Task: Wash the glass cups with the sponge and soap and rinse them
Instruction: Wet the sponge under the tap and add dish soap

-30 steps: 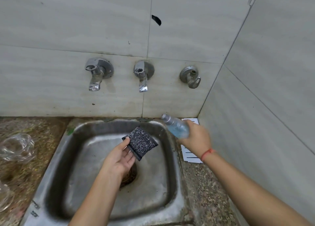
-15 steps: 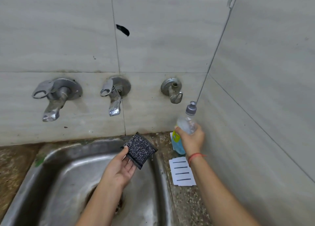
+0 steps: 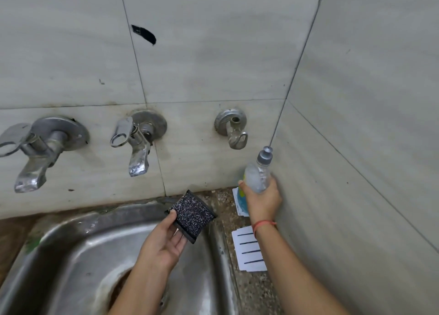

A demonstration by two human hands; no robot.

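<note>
My left hand (image 3: 166, 243) holds a dark speckled sponge (image 3: 191, 216) over the right part of the steel sink (image 3: 78, 248), thumb on its top face. My right hand (image 3: 262, 202) grips a clear soap bottle (image 3: 255, 178) with a grey cap, upright near the corner of the tiled walls, above the counter right of the sink. The bottle's lower part shows blue liquid and a yellow label. No glass cups are in view.
Three metal taps stick out of the back wall: a left tap (image 3: 35, 153), a middle tap (image 3: 137, 141) and a small right tap (image 3: 234, 130). A white card with black lines (image 3: 249, 250) lies on the speckled counter (image 3: 251, 293). The tiled side wall stands close on the right.
The bottle has gone from tilted over the sponge to upright near the wall corner. The view has swung right and up, so the cups on the left counter left the frame.
</note>
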